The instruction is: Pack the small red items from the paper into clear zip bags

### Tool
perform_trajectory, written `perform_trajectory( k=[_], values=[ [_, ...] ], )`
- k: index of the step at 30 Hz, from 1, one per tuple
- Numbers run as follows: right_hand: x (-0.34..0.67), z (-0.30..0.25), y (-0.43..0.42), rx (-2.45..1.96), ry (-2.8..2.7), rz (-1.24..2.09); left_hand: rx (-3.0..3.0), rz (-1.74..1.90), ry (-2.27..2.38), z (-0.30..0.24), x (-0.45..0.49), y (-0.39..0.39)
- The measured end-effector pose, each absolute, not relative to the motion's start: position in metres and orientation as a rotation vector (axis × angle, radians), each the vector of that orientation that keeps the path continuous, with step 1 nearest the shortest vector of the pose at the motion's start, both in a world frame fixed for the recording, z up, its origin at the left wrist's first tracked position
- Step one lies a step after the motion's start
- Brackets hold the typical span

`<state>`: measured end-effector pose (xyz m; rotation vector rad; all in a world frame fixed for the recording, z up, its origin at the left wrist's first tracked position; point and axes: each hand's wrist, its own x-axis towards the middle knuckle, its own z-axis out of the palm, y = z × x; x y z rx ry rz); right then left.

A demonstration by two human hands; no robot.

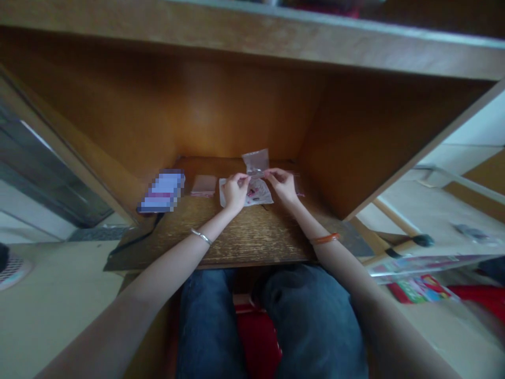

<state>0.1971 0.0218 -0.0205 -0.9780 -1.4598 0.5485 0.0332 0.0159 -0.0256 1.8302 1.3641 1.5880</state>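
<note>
A: What's on this wooden desk [252, 237]?

B: Toward its back, a clear plastic bag [255, 162] stands over a printed card [260, 193].

A: Hands?

B: Close together, the left hand [235, 192] and right hand [283, 185] seem pinched on the bag, apparently holding it taut between them.

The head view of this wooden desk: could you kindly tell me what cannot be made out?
Head view:
- Pinched edge of the clear plastic bag: hidden by the left hand and right hand.
- Object left of the pink packet: pixelated.
- Print on the white card: too small.
</note>
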Motion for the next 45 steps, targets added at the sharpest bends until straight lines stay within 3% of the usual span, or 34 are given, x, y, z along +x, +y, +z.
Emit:
perform_trajectory(
  k=[21,45],
  values=[
    [0.188,-0.029,0.028,-1.042,-1.388,0.719,1.858,1.738,1.398,-0.02,0.027,0.014],
    [0.165,-0.04,0.016,-1.156,-1.436,0.255,1.838,1.77,1.381,-0.032,0.029,0.022]
  ],
)
